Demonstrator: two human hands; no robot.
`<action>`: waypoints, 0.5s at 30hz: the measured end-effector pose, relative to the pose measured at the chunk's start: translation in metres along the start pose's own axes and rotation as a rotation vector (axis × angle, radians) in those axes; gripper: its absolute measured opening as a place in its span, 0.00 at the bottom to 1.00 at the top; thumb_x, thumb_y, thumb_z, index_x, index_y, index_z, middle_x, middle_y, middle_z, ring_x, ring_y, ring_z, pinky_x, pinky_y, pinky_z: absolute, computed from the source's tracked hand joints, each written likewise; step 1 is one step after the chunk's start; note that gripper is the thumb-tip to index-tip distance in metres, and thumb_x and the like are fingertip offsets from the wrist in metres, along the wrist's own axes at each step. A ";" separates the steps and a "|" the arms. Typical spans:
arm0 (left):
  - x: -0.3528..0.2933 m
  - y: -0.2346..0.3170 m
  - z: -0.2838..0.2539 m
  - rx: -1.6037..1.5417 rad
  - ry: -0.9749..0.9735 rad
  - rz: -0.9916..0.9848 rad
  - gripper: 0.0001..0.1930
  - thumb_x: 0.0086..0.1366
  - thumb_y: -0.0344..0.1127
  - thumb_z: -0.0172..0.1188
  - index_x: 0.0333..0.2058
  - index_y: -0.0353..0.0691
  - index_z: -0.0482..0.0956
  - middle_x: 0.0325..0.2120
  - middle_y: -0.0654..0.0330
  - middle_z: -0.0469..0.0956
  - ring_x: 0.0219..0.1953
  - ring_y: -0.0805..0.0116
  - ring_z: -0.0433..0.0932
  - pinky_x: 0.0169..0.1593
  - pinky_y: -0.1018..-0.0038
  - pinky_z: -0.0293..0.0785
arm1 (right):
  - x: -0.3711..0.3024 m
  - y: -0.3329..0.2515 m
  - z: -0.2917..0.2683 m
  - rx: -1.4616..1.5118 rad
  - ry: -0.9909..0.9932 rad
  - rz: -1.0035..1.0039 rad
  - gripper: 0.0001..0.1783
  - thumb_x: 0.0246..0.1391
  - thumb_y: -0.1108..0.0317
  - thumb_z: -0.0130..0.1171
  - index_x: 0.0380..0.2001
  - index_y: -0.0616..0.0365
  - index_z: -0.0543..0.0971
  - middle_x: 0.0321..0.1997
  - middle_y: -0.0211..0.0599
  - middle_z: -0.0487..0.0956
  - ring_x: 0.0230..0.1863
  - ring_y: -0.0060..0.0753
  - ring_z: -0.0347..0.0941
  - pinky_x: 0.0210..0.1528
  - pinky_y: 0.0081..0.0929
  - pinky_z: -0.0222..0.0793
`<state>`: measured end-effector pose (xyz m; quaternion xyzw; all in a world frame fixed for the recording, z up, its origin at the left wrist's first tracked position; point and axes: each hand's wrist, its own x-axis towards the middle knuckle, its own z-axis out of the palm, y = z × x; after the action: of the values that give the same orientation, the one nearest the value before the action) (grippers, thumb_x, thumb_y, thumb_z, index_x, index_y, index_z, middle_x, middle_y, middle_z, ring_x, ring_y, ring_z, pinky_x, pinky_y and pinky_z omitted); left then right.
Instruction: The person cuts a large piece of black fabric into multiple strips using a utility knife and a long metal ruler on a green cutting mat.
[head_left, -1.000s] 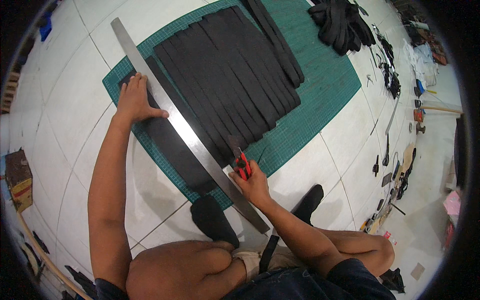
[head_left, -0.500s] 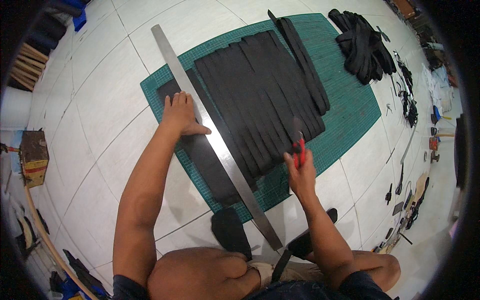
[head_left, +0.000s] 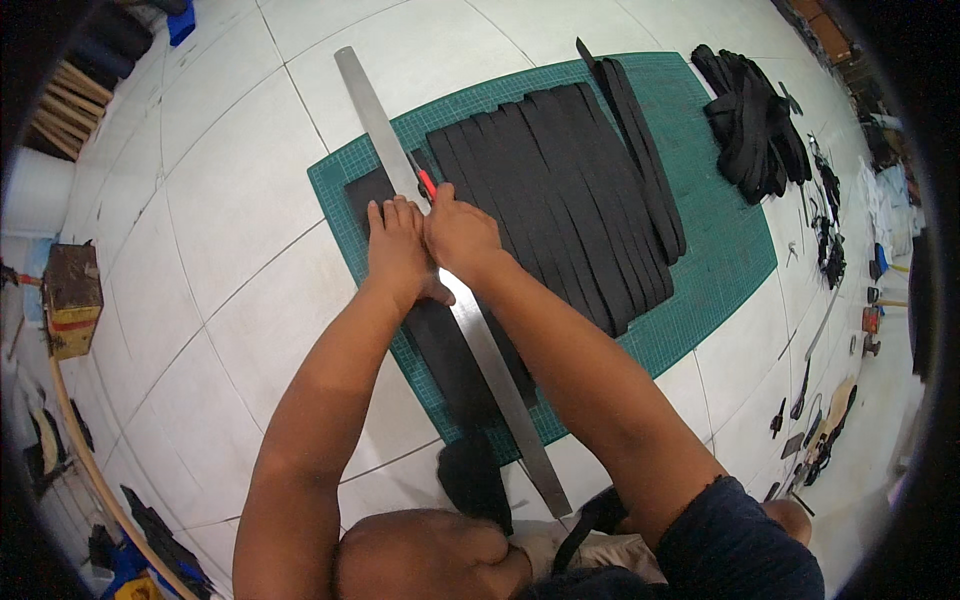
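A long metal ruler (head_left: 490, 365) lies slantwise across black material (head_left: 445, 360) on a green cutting mat (head_left: 725, 235). My left hand (head_left: 398, 252) presses flat on the ruler, fingers stretched forward and thumb out to the side. Right beside it, my right hand (head_left: 462, 235) is closed round a red-handled cutter knife (head_left: 428, 184) at the ruler's right edge. The knife's front end points away from me; its cutting tip is hard to make out. To the right of the ruler, several black strips (head_left: 560, 190) lie side by side on the mat.
A narrow folded bundle of black strips (head_left: 640, 150) rests along the right of the cut ones. Farther right is a heap of black straps (head_left: 755, 120). Small tools lie on the tiled floor (head_left: 240, 270) at the right, and a worn box (head_left: 73, 300) stands at the left.
My right hand has swung the cutter knife left and away from me, from the strips' near right side to the ruler beside my left hand. My left hand stays on the ruler.
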<state>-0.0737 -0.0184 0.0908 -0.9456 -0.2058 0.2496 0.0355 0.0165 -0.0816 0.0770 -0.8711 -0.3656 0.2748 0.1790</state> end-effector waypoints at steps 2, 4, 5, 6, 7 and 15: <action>0.000 -0.002 -0.002 -0.011 -0.007 0.000 0.73 0.32 0.74 0.74 0.70 0.31 0.54 0.69 0.41 0.56 0.73 0.43 0.51 0.73 0.45 0.39 | 0.010 -0.007 0.000 0.017 0.006 0.008 0.22 0.68 0.53 0.47 0.46 0.64 0.66 0.43 0.61 0.82 0.48 0.61 0.80 0.52 0.51 0.74; 0.000 -0.002 -0.002 -0.017 -0.025 0.010 0.73 0.33 0.74 0.74 0.71 0.34 0.51 0.70 0.43 0.55 0.74 0.43 0.49 0.73 0.45 0.38 | 0.016 -0.009 0.002 0.036 0.007 0.018 0.22 0.67 0.52 0.48 0.46 0.64 0.66 0.43 0.61 0.82 0.48 0.61 0.80 0.53 0.51 0.74; 0.000 -0.002 -0.001 -0.019 -0.029 0.010 0.73 0.33 0.74 0.74 0.71 0.34 0.51 0.70 0.43 0.55 0.74 0.43 0.49 0.73 0.45 0.38 | 0.018 -0.008 0.003 0.022 0.024 -0.003 0.22 0.67 0.52 0.49 0.46 0.64 0.66 0.43 0.61 0.82 0.49 0.61 0.80 0.53 0.51 0.74; 0.001 -0.002 0.000 -0.013 -0.030 0.006 0.74 0.32 0.75 0.74 0.71 0.34 0.51 0.70 0.43 0.54 0.74 0.43 0.49 0.73 0.45 0.38 | 0.019 -0.006 0.004 0.007 0.042 -0.024 0.22 0.67 0.52 0.49 0.47 0.64 0.67 0.44 0.61 0.82 0.49 0.61 0.80 0.53 0.51 0.73; 0.002 -0.002 0.001 -0.007 -0.029 0.004 0.75 0.32 0.75 0.74 0.71 0.33 0.50 0.70 0.42 0.54 0.74 0.43 0.49 0.73 0.45 0.38 | 0.020 -0.005 0.005 0.006 0.038 -0.023 0.22 0.67 0.52 0.49 0.47 0.64 0.67 0.44 0.61 0.82 0.49 0.61 0.80 0.53 0.51 0.73; 0.003 -0.005 0.010 -0.027 0.017 0.007 0.77 0.29 0.78 0.72 0.70 0.28 0.51 0.70 0.41 0.54 0.74 0.45 0.51 0.73 0.44 0.38 | -0.008 0.007 -0.002 0.024 -0.081 -0.029 0.19 0.64 0.59 0.49 0.50 0.64 0.67 0.45 0.63 0.81 0.49 0.63 0.79 0.54 0.53 0.73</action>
<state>-0.0779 -0.0129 0.0818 -0.9488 -0.2054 0.2390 0.0237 0.0167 -0.0922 0.0777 -0.8517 -0.3818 0.3116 0.1784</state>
